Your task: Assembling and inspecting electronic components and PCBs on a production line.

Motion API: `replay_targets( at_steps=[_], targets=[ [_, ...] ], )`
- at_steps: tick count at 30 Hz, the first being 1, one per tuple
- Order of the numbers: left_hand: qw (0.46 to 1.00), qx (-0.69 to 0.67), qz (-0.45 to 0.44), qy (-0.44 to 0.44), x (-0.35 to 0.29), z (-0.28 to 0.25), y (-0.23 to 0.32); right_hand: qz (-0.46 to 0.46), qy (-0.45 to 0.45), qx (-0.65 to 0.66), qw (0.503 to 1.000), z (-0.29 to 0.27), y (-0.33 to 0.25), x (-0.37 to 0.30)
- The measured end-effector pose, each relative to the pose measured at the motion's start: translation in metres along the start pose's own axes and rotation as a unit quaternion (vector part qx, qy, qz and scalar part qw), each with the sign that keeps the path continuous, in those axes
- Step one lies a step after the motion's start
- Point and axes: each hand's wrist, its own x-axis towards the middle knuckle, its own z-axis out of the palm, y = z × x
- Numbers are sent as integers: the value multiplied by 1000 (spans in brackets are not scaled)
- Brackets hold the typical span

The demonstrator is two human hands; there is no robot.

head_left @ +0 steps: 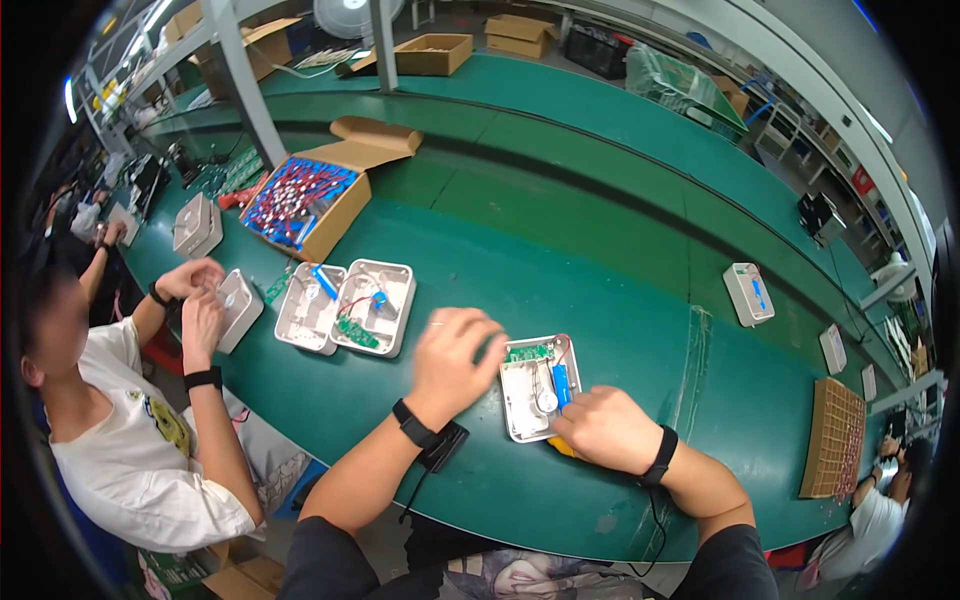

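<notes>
In front of me stands an open white plastic housing holding a green circuit board, a blue cylindrical battery, a round white part and thin wires. My right hand is closed at the housing's lower right corner, by the battery; what its fingers hold is hidden. A yellow-orange piece shows just below that hand, and I cannot tell whether it is gripped. Just left of the housing, my left hand is raised with bent fingers, smeared by motion.
Two white housings with batteries and a board stand at left. Behind them is a cardboard box of blue wired parts. A co-worker's hands work on another housing. Rightward are a housing and a divided brown tray.
</notes>
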Motion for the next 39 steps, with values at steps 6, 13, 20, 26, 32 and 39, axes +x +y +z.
replay_targets(
  at_steps=[6,13,20,26,32,39],
  targets=[
    [975,215,-60,8,6,-8,-16,130,4,-42,991,3,45,0],
    [979,190,-71,-16,4,-6,-25,324,156,-81,930,29,98,-5],
    [994,92,4,-64,-1,1,-13,292,88,-10,952,53,93,4],
    [962,-130,177,-160,-2,7,8,209,146,160,954,44,89,13],
    [980,-140,142,-6,-9,-3,3,170,187,253,934,43,79,21],
    [999,3,-49,1,1,10,-8,132,177,222,950,30,55,25]
  ],
)
